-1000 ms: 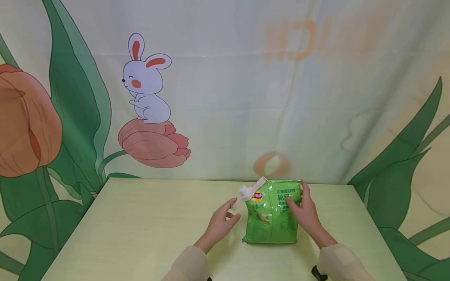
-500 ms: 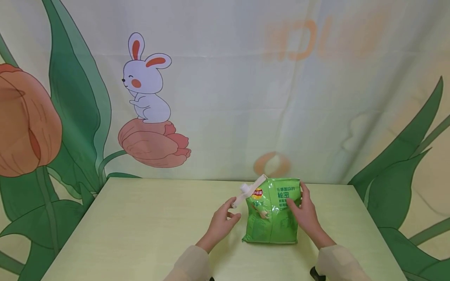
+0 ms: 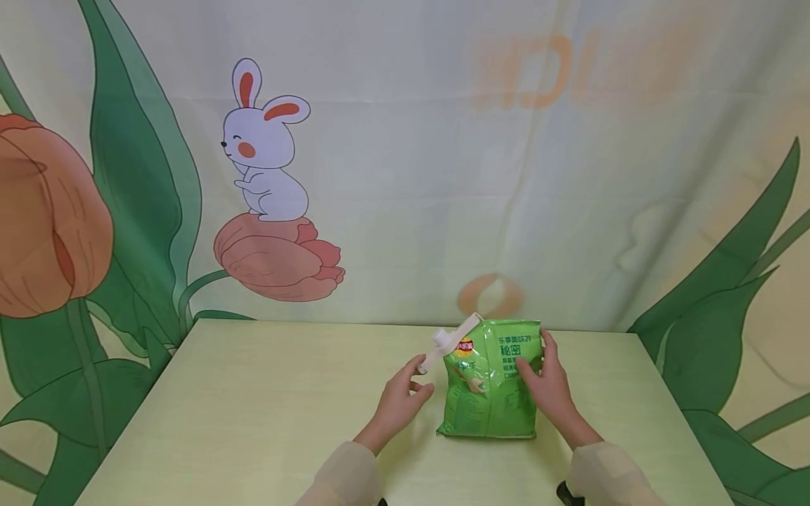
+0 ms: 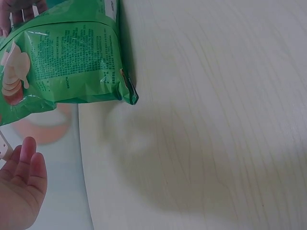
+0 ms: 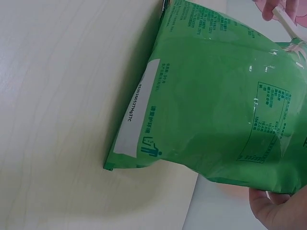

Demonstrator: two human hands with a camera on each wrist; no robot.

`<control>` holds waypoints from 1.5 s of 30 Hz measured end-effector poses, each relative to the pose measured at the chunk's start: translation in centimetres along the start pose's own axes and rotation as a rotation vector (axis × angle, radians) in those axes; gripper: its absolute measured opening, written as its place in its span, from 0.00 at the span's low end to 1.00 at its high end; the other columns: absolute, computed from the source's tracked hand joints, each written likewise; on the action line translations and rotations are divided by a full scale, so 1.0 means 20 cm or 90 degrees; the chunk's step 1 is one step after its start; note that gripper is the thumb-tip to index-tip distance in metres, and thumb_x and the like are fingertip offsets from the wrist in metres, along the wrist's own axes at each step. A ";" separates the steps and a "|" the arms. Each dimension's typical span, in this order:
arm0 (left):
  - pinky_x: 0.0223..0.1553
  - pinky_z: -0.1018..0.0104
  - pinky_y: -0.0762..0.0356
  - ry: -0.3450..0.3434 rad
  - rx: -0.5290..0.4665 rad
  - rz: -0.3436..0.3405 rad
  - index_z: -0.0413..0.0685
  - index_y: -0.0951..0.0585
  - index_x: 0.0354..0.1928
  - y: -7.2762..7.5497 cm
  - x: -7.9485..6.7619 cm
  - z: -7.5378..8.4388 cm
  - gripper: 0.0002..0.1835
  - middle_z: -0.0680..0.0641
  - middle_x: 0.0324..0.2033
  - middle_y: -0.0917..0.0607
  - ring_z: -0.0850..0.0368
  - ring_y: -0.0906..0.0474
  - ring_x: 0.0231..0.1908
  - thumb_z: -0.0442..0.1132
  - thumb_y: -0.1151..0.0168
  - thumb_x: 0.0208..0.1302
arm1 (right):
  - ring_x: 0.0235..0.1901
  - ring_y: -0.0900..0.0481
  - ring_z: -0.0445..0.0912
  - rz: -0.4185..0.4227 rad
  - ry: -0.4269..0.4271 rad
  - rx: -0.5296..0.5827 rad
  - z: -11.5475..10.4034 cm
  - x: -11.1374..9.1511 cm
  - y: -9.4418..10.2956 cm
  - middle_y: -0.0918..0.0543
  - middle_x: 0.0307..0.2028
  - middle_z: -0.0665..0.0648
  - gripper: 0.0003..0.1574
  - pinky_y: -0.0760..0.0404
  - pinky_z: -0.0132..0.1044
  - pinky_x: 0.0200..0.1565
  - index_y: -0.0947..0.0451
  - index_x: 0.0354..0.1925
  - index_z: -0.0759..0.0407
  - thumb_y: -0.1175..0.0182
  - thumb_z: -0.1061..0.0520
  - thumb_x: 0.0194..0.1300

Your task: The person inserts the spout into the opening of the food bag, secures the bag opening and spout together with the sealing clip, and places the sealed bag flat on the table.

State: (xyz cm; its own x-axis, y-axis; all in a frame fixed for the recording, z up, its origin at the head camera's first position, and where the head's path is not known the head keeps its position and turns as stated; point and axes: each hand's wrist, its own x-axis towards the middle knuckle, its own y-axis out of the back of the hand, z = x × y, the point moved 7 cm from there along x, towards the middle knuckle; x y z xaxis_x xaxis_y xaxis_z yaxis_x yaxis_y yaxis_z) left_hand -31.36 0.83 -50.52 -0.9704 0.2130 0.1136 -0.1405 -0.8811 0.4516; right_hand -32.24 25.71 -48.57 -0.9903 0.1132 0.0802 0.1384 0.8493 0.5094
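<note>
A green potato chip bag [image 3: 490, 400] stands upright on the table, its printed back and side showing in the right wrist view. Across its upper left corner slants a white bag clip [image 3: 454, 339] with a round spout cap. My left hand [image 3: 399, 400] holds the lower end of this clip at the fingertips, thumb apart from the bag. Those fingers [image 5: 289, 8] also show around the clip's end in the right wrist view. On the bag's right edge my right hand [image 3: 552, 379] grips, thumb on the near face and fingers behind, partly hidden.
The pale wood-grain table [image 3: 266, 407] reaches back to a printed curtain [image 3: 392, 176] with a rabbit and tulips. Cream sleeves cover both forearms, and a dark band [image 3: 571, 494] shows below the right one.
The bag's top and the clip have risen very slightly, and the bag's front creases have shifted a little. Both hands keep their holds and have hardly moved.
</note>
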 end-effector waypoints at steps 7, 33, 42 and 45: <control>0.27 0.73 0.28 -0.004 -0.002 0.002 0.43 0.37 0.61 0.00 0.00 0.00 0.27 0.39 0.48 0.25 0.53 0.24 0.36 0.38 0.45 0.59 | 0.38 0.29 0.51 0.002 0.001 -0.002 0.00 0.00 0.00 0.27 0.45 0.65 0.44 0.29 0.34 0.33 0.66 0.68 0.50 0.50 0.50 0.64; 0.26 0.72 0.28 0.026 -0.009 0.001 0.43 0.38 0.61 0.02 -0.01 -0.04 0.28 0.39 0.49 0.26 0.52 0.25 0.37 0.39 0.45 0.59 | 0.49 0.30 0.57 -0.024 -0.025 0.013 0.04 -0.01 -0.08 0.33 0.55 0.70 0.45 0.27 0.49 0.47 0.68 0.68 0.51 0.52 0.50 0.65; 0.25 0.73 0.28 0.023 -0.012 0.001 0.42 0.38 0.61 0.02 -0.01 -0.05 0.28 0.38 0.49 0.26 0.53 0.25 0.36 0.39 0.45 0.59 | 0.51 0.31 0.58 -0.025 -0.020 0.014 0.04 -0.01 -0.08 0.33 0.55 0.70 0.45 0.29 0.51 0.49 0.68 0.68 0.50 0.52 0.48 0.65; 0.25 0.73 0.28 0.022 -0.011 0.001 0.43 0.37 0.61 0.02 -0.01 -0.05 0.28 0.39 0.49 0.26 0.53 0.25 0.36 0.39 0.44 0.59 | 0.52 0.31 0.58 -0.027 -0.023 0.014 0.05 -0.01 -0.08 0.33 0.55 0.70 0.45 0.29 0.52 0.49 0.68 0.68 0.50 0.52 0.48 0.65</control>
State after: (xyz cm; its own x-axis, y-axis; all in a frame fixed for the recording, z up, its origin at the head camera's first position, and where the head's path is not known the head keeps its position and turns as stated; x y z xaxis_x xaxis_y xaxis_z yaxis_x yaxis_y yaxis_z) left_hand -31.47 0.13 -51.24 -0.9769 0.1967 0.0839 -0.1416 -0.8888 0.4359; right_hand -32.24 24.82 -50.17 -0.9950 0.0957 0.0282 0.0972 0.8651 0.4921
